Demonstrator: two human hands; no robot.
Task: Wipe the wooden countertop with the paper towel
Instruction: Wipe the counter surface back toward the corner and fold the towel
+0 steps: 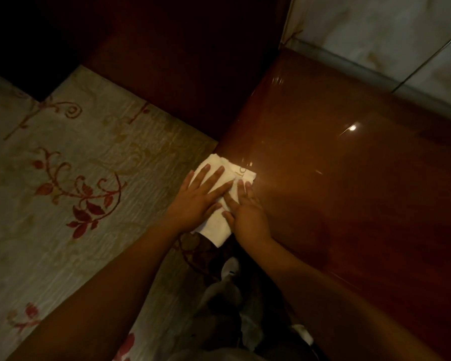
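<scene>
A white folded paper towel (237, 175) lies on the left front corner of the glossy reddish-brown wooden countertop (349, 157), partly hanging over its edge. My left hand (201, 198) lies flat on the towel's left part, fingers spread. Beside it, my right hand (246, 212) presses on the towel's right and lower part, fingers extended. The two hands touch at the fingers, and the towel's middle is hidden under them.
A pale carpet (76, 178) with red floral scrolls covers the floor to the left. A dark wooden panel (180, 61) rises behind the countertop's left edge. A light marbled wall (375, 27) with a metal strip borders the countertop at the back right. My feet show below.
</scene>
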